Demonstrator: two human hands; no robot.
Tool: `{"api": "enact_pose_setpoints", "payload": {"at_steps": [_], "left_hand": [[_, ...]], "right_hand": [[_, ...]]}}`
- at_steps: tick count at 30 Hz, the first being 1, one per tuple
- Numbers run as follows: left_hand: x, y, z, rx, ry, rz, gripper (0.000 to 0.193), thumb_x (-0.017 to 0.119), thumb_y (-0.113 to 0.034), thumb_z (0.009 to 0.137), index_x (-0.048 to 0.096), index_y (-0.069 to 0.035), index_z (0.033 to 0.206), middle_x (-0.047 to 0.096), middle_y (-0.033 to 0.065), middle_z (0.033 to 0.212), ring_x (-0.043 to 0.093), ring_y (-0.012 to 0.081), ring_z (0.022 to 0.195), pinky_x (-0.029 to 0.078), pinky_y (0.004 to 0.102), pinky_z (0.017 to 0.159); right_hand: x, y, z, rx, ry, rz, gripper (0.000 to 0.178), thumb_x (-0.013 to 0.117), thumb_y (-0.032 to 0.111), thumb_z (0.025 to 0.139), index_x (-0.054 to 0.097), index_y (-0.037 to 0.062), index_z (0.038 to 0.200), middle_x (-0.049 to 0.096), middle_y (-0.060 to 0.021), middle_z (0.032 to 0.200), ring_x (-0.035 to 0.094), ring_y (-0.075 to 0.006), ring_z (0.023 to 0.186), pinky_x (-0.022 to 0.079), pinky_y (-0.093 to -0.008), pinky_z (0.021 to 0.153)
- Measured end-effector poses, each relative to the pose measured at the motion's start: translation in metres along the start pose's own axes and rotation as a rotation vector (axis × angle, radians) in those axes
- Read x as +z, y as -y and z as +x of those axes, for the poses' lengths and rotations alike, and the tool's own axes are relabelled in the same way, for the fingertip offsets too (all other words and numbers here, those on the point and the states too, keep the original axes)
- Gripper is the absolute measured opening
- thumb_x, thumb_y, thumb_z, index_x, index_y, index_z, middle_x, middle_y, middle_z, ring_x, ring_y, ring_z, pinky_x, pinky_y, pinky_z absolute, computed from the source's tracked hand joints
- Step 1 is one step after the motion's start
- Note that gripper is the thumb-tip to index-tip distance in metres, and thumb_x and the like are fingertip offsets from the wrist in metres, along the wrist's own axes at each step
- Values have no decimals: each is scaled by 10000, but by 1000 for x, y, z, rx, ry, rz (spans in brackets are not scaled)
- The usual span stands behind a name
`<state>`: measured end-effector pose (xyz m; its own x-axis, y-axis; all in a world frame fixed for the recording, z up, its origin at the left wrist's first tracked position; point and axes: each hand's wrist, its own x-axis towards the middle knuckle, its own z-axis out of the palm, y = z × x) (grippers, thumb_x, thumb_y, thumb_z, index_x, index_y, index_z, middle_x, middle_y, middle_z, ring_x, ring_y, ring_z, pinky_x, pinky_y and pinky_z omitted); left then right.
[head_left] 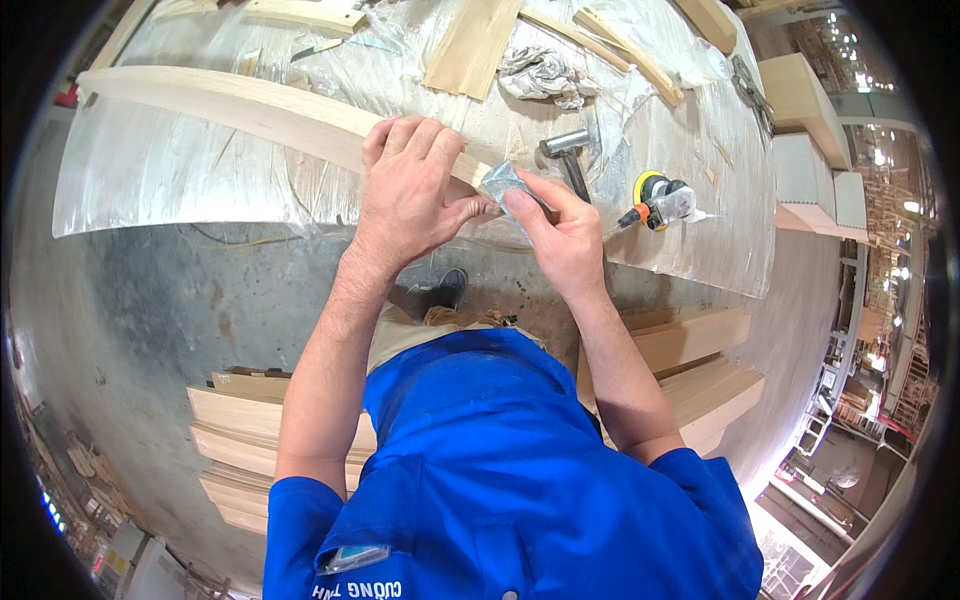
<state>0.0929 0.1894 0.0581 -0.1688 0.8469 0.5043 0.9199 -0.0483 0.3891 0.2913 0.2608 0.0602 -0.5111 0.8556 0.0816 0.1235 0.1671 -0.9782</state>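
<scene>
A long pale wooden board runs across the bench from the far left to my hands. My left hand is closed over its near right end, fingers on the top and thumb along the side. Between the thumb and fingers of my right hand is a small grey-blue shiny sheet. The sheet touches or nearly touches the board's end; its exact material cannot be made out. Just beyond my right hand lies a hammer with a metal head.
Wrinkled clear plastic covers the bench. To the right lies a sander with a yellow pad. Farther back are a crumpled cloth, a flat board and a knife. Stacked boards stand behind me on both sides.
</scene>
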Motion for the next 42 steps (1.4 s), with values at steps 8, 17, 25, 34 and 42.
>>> {"api": "enact_pose_setpoints", "payload": {"at_steps": [8, 17, 25, 34, 42], "left_hand": [[-4, -5, 2, -55, 90, 0, 654, 903, -459, 687, 618, -94, 1148, 607, 84, 1114, 562, 302, 1210, 319, 503, 1146], [-1, -6, 10, -26, 62, -6, 658, 877, -530, 710, 619, -83, 1118, 621, 97, 1123, 556, 328, 1187, 320, 501, 1124], [-3, -6, 5, -26, 58, -7, 652, 881, -525, 700, 614, -85, 1101, 610, 99, 1106, 553, 338, 1161, 335, 497, 1112], [-3, -7, 6, -34, 80, 4, 671, 892, -520, 682, 619, -85, 1114, 620, 100, 1126, 560, 326, 1196, 329, 500, 1129], [-7, -8, 3, -39, 58, -5, 656, 885, -531, 673, 609, -90, 1074, 608, 91, 1083, 558, 333, 1158, 337, 499, 1096]], "right_hand": [[-12, 13, 6, -88, 45, -270, 292, 787, 83, 943, 770, -12, 1219, 768, -143, 1067, 722, -166, 953, 563, -310, 836], [-24, -4, 18, -54, 75, -111, 312, 798, 129, 953, 774, 17, 1243, 761, -96, 1044, 674, -105, 894, 539, -265, 798], [-33, 7, 14, 22, 123, -147, 301, 805, 147, 945, 784, 12, 1212, 771, -108, 1058, 697, -119, 925, 547, -270, 796], [-13, 13, 23, -168, 108, -294, 305, 814, 168, 926, 792, 19, 1191, 777, -141, 1022, 727, -175, 908, 559, -297, 807], [-39, 10, 8, -86, 93, -229, 292, 813, 151, 928, 795, 25, 1191, 777, -135, 1029, 721, -174, 898, 560, -306, 784]]}}
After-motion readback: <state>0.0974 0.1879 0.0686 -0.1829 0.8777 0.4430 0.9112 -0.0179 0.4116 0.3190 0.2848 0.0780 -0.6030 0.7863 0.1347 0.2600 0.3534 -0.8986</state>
